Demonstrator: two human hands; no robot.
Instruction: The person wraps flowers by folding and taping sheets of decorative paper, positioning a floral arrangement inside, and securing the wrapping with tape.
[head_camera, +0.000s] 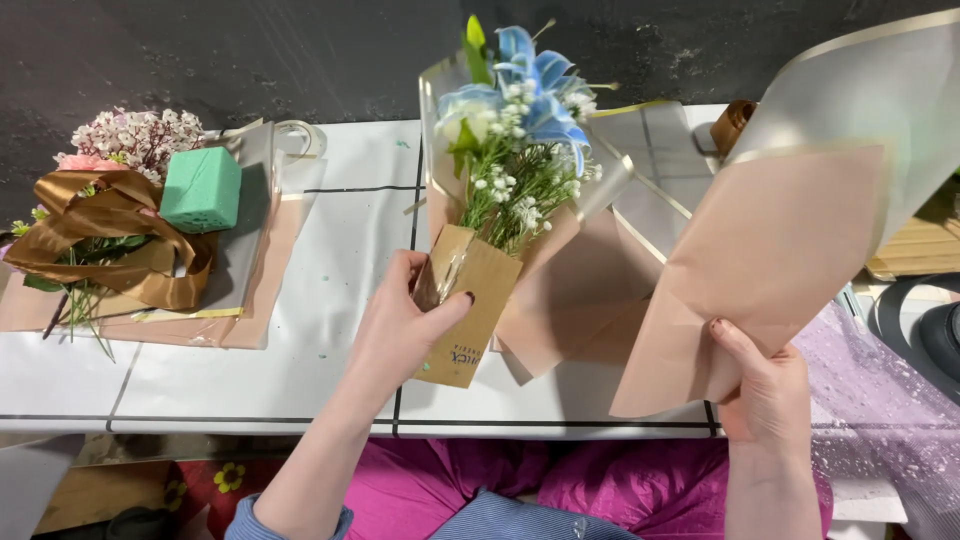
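Over the white worktop (330, 300), the left hand (405, 325) is closed around the brown paper base of a small bouquet (505, 150); its blue flowers point up and away. The right hand (765, 390) pinches the bottom corner of a tan wrapping sheet (770, 260), held just to the bouquet's right.

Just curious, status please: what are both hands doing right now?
Left hand grips bouquet by its wrapped base. Right hand holds wrapping sheet by its corner. Nothing between them.
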